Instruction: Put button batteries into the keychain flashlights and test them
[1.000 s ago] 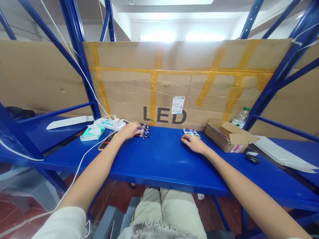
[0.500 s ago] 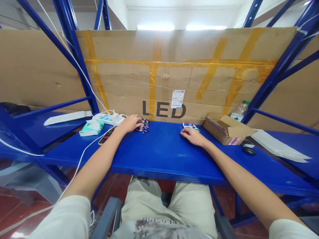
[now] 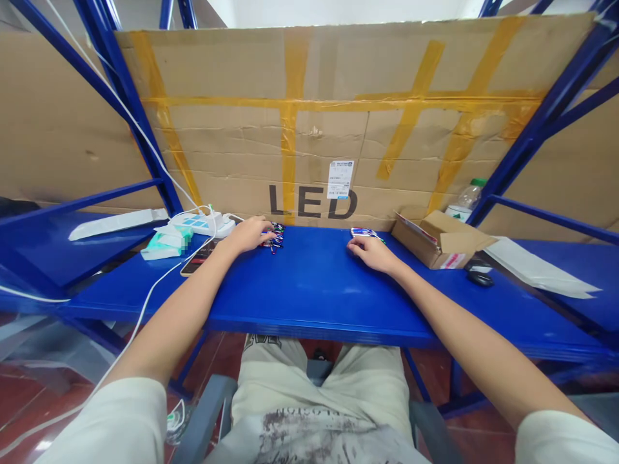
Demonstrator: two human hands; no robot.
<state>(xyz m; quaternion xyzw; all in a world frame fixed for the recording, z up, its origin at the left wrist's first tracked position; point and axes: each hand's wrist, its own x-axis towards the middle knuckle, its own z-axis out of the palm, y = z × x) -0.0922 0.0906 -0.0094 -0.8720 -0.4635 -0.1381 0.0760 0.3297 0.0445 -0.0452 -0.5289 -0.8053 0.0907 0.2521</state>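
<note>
My left hand [image 3: 249, 233] reaches across the blue shelf top [image 3: 314, 290] and its fingers rest curled on a small heap of coloured pen-like items [image 3: 275, 235] at the back, near the cardboard wall. My right hand [image 3: 372, 251] lies palm down on the shelf with fingers loosely bent, its fingertips just short of a second, smaller row of coloured items [image 3: 365, 232]. Whether the left fingers grip one of the items is hidden by the hand.
A taped cardboard sheet marked LED [image 3: 314, 129] backs the shelf. At the left lie a white power strip [image 3: 203, 223], a teal tissue pack [image 3: 167, 241] and a phone [image 3: 196, 258]. At the right stand an open cardboard box [image 3: 442, 240], a plastic bottle [image 3: 467, 200] and a black mouse [image 3: 480, 279].
The camera has tilted downward, so more of my lap shows. Both hands stay near their heaps; the right hand has crept slightly closer to the right-hand row.
</note>
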